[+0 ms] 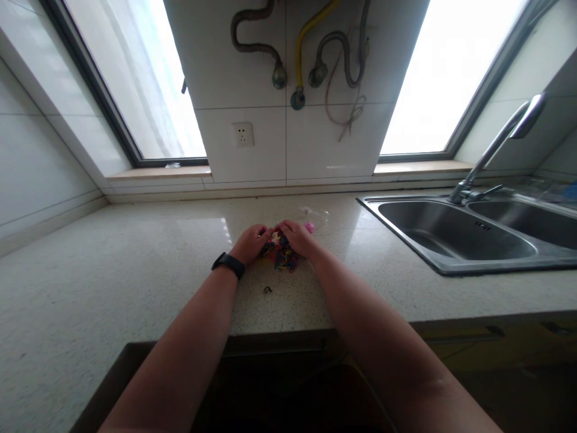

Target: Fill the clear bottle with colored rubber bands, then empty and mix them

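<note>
A heap of small, multicoloured bands, looking like little rubber hair bands, lies on the countertop between my two hands. My left hand, with a dark watch on its wrist, curls against the heap's left side. From the right, my right hand bends its fingers over the back of the heap. The fingertips of both hands almost meet there and are partly hidden among the bands. One dark loose band lies apart, closer to the counter's front edge. Something pink shows just behind my right hand.
Crumpled clear plastic lies behind the hands. To the right, a steel double sink with a tall tap is set into the pale speckled countertop. A socket and several hoses are on the tiled wall between two windows.
</note>
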### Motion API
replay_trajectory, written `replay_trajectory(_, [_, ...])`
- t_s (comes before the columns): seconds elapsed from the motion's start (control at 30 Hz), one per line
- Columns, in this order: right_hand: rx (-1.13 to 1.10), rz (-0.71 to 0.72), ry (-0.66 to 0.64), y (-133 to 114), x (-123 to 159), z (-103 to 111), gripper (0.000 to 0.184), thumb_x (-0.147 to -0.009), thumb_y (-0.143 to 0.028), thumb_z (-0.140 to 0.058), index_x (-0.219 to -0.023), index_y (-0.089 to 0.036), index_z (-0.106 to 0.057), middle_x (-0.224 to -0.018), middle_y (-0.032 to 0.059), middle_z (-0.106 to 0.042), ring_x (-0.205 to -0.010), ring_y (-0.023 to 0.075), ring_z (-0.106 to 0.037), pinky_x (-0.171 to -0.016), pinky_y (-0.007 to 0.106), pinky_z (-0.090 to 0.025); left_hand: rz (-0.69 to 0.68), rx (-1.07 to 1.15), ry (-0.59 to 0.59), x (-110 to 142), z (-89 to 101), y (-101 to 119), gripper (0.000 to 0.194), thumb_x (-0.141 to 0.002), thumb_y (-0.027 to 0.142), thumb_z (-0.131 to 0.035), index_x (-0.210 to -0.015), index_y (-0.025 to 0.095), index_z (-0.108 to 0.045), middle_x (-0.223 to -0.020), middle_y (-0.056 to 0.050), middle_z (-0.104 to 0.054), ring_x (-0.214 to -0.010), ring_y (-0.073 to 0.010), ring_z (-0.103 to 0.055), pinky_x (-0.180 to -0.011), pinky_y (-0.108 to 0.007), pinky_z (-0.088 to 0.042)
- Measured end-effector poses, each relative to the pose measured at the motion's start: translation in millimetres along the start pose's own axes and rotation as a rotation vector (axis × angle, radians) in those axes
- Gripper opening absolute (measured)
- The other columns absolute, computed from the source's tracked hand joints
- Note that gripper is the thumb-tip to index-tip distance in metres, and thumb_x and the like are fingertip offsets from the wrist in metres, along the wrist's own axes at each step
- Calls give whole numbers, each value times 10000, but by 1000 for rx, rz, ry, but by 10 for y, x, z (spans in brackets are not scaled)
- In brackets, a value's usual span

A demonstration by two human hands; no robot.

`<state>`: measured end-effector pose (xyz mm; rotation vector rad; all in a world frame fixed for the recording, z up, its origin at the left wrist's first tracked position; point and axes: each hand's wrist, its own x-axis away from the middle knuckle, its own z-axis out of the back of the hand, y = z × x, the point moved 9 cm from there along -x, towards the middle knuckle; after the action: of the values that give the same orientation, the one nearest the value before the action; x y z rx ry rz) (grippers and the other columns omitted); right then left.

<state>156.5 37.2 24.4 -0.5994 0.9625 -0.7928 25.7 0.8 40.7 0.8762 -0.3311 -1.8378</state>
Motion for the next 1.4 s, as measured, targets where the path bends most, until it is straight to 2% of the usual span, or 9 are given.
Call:
replay_trajectory(0.13, [4, 46, 36, -49, 7, 12, 230, -904, -334, -464, -973, -204, -640, -889, 42, -668, -835, 174, -594, -779, 304, -449, -6, 42, -13, -8, -22, -13, 466, -947, 543, -354, -732, 176, -545, -702, -10, -563, -701, -170, -517, -623, -275, -386])
replay_trajectory(0.27, [-12, 55, 73, -86, 26, 49, 266, -894, -305, -486, -1118, -220, -604, -953, 47, -671, -855, 176, -600, -805, 314, -463, 3, 45, 0, -14, -3, -8, 488, -963, 540, -296, -713, 184, -518, -708, -21, -565, -706, -179, -519, -641, -287, -397])
replay_trajectory(0.47, [-82, 59, 63, -122, 38, 64, 271, -934, -307, -418, -1119, -227, -599, -942, 43, -679, -854, 166, -622, -821, 319, -484, 12, 111, 0, 0, 12, 8, 462, -961, 524, -297, -790, 184, -560, -794, -44, -617, -784, -192, -561, -732, -300, -438])
replay_trajectory(0.77, [-229, 12, 69, 2, 8, 29, 279, -953, -317, -391, -1129, -216, -581, -983, 62, -669, -858, 157, -682, -802, 326, -514, 21, 194, 15, -5, -3, -66, 488, -968, 518, -284, -864, 174, -613, -834, -59, -638, -825, -194, -593, -793, -309, -463])
replay_trajectory(1.0, [-70, 33, 59, -12, 26, 40, 296, -958, -338, -437, -1191, -223, -579, -1059, 76, -693, -1003, 177, -648, -917, 365, -473, 23, 171, 41, -15, 17, -97, 501, -973, 513, -261, -857, 174, -613, -854, -66, -641, -843, -194, -587, -804, -307, -458])
replay_trajectory(1.17, [131, 73, -76, -88, 65, -59, 372, -945, -398, -491, -1261, -217, -567, -1269, 114, -618, -1201, 229, -556, -1028, 409, -403, 16, 193, 58, -29, 9, -133, 504, -975, 515, -275, -845, 166, -614, -864, -79, -651, -849, -199, -595, -811, -316, -465])
replay_trajectory(1.4, [249, 48, -150, -149, 102, -90, 444, -971, -461, -433, -1330, -217, -525, -1335, 122, -576, -1269, 245, -508, -1066, 425, -377, 29, 186, 63, -29, 11, -137, 531, -974, 533, -262, -836, 162, -617, -865, -85, -661, -851, -202, -608, -823, -324, -469])
